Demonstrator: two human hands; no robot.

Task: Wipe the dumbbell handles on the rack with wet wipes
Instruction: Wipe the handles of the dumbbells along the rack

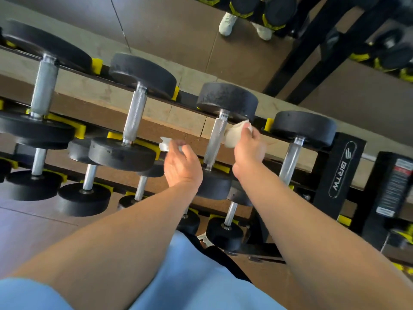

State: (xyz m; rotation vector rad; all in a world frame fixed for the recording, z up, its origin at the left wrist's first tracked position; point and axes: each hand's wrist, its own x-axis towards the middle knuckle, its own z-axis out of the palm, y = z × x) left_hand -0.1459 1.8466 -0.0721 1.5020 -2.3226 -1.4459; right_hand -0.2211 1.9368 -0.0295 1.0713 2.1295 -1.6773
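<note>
Black dumbbells with silver knurled handles lie in rows on a black rack [339,166] with yellow cradles. My right hand [248,148] is shut on a bunched white wet wipe [233,135], which is pressed against the right side of one top-row handle [214,142]. My left hand [181,164] hovers just left of that handle, between it and the neighbouring handle [134,118]. It is shut on a small white wipe [164,144] that sticks out past the fingers.
More dumbbells fill the lower tiers, such as one at the front [224,233]. A mirror behind the rack reflects white shoes [228,23] and more weights. A second black rack post [393,186] stands at the right. Brown floor lies at the left.
</note>
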